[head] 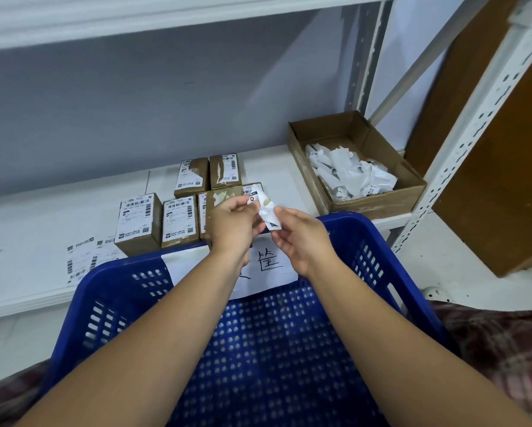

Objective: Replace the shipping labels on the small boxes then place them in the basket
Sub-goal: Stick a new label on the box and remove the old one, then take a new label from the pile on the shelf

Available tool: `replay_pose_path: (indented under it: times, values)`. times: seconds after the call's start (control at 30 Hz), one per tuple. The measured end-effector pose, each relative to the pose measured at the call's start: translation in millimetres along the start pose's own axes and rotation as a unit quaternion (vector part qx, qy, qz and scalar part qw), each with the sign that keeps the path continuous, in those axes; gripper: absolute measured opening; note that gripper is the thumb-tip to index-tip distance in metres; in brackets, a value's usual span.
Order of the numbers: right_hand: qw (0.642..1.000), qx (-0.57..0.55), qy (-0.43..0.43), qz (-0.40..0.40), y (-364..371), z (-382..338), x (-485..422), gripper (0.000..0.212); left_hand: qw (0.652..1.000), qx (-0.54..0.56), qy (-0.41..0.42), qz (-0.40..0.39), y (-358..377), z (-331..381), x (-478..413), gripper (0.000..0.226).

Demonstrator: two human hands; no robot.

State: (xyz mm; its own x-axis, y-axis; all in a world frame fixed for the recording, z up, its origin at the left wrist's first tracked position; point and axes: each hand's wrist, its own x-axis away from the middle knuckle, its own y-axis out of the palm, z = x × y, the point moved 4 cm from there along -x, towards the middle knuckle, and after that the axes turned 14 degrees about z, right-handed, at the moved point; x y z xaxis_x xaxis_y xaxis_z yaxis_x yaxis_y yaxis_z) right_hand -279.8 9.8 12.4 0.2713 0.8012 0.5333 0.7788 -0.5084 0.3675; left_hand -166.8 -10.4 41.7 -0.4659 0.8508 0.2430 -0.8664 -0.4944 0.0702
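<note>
1. Pinching a peeled label [266,211] between them, both hands work above the far rim of the basket: the left hand [232,224] grips its upper end with thumb and fingertips, and the right hand [300,241] grips its lower end the same way.
2. The label is one crumpled white strip. Its long axis runs steeply, from upper left down to lower right.
3. Just behind the left hand stands a small box [223,195] with a bare brown top and a few torn paper remnants. This is probably the box the strip came from.
4. The likely next step is to discard the strip. The open carton [378,208] of scraps [348,174] lies to the right and further back on the shelf [43,217], so the right hand is the nearer one.
5. Counted: seven small boxes show on the shelf, some partly hidden by the hands. Six carry white labels, two of them torn, and one is bare.
6. There is one scrap carton and one blue basket [348,223], which sits nearest the person below the forearms.
7. Fresh label sheets [83,260] lie flat at the front left of the shelf, on the left hand's side. They overlap, so their number cannot be told.
</note>
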Motion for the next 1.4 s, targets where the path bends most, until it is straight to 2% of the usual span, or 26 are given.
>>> replay_pose_path:
  times: [0.07,0.23,0.33,0.4,0.5,0.63,0.73,0.83,0.87,0.9,0.97,1.03,1.13,1.27,1.33,1.4]
  values:
    - [0.999,-0.013,0.001,0.037,-2,-3,-5,0.005,0.999,-0.027,0.021,-0.013,7,-2,0,0.008]
    - [0.986,-0.091,-0.001,0.138,-15,-17,-18,0.008,0.985,-0.138,0.06,-0.081,33,-8,-4,0.039]
    - [0.97,-0.074,-0.082,0.218,-35,-37,-37,0.012,0.972,-0.205,0.069,-0.089,38,-15,-8,0.065]
    - [0.948,0.043,-0.176,0.263,-48,-53,-54,0.007,0.971,-0.215,0.065,-0.085,37,-23,-13,0.055]
    - [0.869,0.244,-0.315,0.292,-60,-77,-73,0.021,0.967,-0.224,0.065,-0.105,37,-37,-16,0.027]
    - [0.757,0.444,-0.405,0.256,-66,-85,-99,0.047,0.968,-0.211,0.069,-0.116,41,-49,-19,0.018]
    - [0.675,0.568,-0.418,0.217,-70,-74,-117,0.056,0.967,-0.212,0.066,-0.129,46,-55,-22,0.016]
    - [0.548,0.707,-0.394,0.211,-77,-64,-131,0.06,0.961,-0.224,0.062,-0.151,48,-61,-23,0.016]
    - [0.511,0.74,-0.386,0.204,-79,-61,-134,0.06,0.959,-0.23,0.062,-0.156,48,-62,-24,0.016]
    - [0.489,0.761,-0.378,0.197,-81,-59,-137,0.06,0.957,-0.234,0.061,-0.159,47,-64,-25,0.016]
    - [0.492,0.767,-0.368,0.184,-83,-56,-141,0.056,0.955,-0.244,0.058,-0.159,45,-68,-27,0.016]
    - [0.517,0.752,-0.369,0.178,-82,-56,-141,0.051,0.954,-0.251,0.051,-0.156,41,-72,-28,0.015]
    - [0.569,0.702,-0.386,0.185,-76,-60,-137,0.045,0.954,-0.254,0.036,-0.154,38,-78,-27,0.015]
    - [0.651,0.639,-0.374,0.165,-73,-66,-139,0.051,0.954,-0.255,0.024,-0.156,36,-79,-25,0.016]
    - [0.655,0.623,-0.393,0.168,-72,-70,-137,0.048,0.955,-0.253,0.025,-0.155,35,-77,-25,0.017]
    - [0.632,0.626,-0.417,0.185,-70,-71,-133,0.044,0.955,-0.251,0.029,-0.154,33,-74,-24,0.017]
